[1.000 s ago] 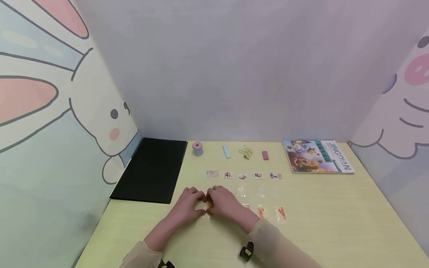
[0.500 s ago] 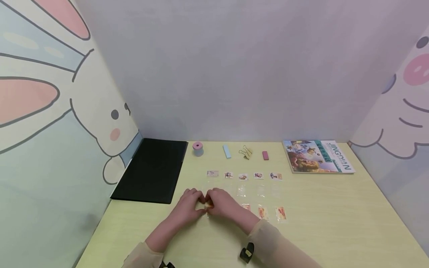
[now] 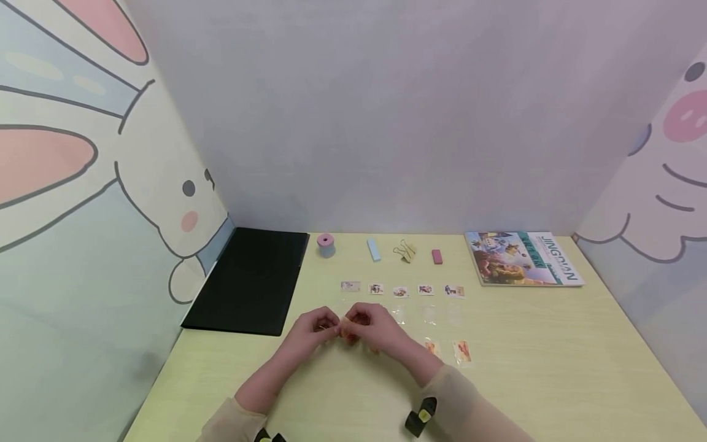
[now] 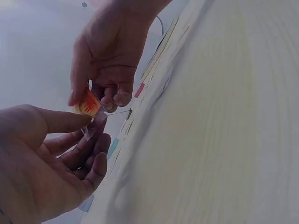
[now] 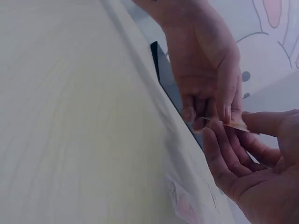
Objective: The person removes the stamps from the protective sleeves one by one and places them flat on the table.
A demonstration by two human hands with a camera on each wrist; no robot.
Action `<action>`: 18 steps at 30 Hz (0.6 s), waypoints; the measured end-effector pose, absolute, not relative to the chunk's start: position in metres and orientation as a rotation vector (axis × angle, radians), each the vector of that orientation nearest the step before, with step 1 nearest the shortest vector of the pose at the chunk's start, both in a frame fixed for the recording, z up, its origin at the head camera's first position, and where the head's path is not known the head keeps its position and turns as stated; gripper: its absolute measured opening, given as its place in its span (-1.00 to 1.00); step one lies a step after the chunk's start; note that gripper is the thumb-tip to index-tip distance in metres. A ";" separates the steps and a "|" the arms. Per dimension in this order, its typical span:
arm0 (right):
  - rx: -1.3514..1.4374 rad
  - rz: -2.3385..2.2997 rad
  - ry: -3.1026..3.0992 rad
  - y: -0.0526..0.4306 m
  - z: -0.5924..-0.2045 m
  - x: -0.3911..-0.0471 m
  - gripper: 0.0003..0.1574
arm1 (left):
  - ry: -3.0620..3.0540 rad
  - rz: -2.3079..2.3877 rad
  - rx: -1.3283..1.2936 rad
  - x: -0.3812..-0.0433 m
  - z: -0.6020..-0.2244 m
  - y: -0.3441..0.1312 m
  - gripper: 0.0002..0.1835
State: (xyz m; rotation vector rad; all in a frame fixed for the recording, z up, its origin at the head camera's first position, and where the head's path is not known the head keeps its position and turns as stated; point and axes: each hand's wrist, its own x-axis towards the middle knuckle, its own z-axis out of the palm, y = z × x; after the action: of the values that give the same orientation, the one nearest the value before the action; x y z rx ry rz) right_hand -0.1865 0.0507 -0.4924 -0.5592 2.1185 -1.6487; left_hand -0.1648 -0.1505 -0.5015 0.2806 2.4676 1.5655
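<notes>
Orange print on a small clear packet [image 4: 89, 103] is most of what I can make out, since fingertips cover its edges; from here I can't be sure whether the print lies inside the film or behind it. On my feeds the left hand [image 3: 309, 330] and the right hand [image 3: 377, 325] each keep a thumb-and-finger grip closed down to the packet's thickness, pinching it. They hold it raised above the table [image 3: 552, 356], to the right of the black folder [image 3: 251, 282]. The left hand is nearer the folder, the right hand farther from it; both forearms slant inward. Well right of the folder, the right forearm partly hides an orange card [image 3: 432, 348].
</notes>
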 end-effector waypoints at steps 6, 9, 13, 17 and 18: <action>-0.575 -1.865 1.812 0.062 -0.502 -0.193 -0.74 | 2.334 1.704 0.210 -0.165 -0.494 -0.150 -0.87; -0.589 -1.887 1.761 0.065 -0.509 -0.194 -0.75 | 2.311 1.718 0.183 -0.167 -0.498 -0.150 -0.86; -0.619 -1.903 1.680 0.066 -0.511 -0.193 -0.71 | 2.269 1.726 0.154 -0.166 -0.496 -0.150 -0.86; -0.639 -1.935 1.566 0.068 -0.512 -0.193 -0.69 | 2.212 1.747 0.165 -0.162 -0.484 -0.148 -0.86; -0.637 -1.944 1.538 0.068 -0.513 -0.193 -0.69 | 2.201 1.749 0.165 -0.161 -0.480 -0.148 -0.86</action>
State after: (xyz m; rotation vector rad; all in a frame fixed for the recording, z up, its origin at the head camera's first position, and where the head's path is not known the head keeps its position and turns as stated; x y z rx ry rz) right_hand -0.1925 0.0680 -0.5129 -0.6371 1.5377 -1.9441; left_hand -0.1611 -0.1478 -0.4800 0.1648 2.2011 1.7488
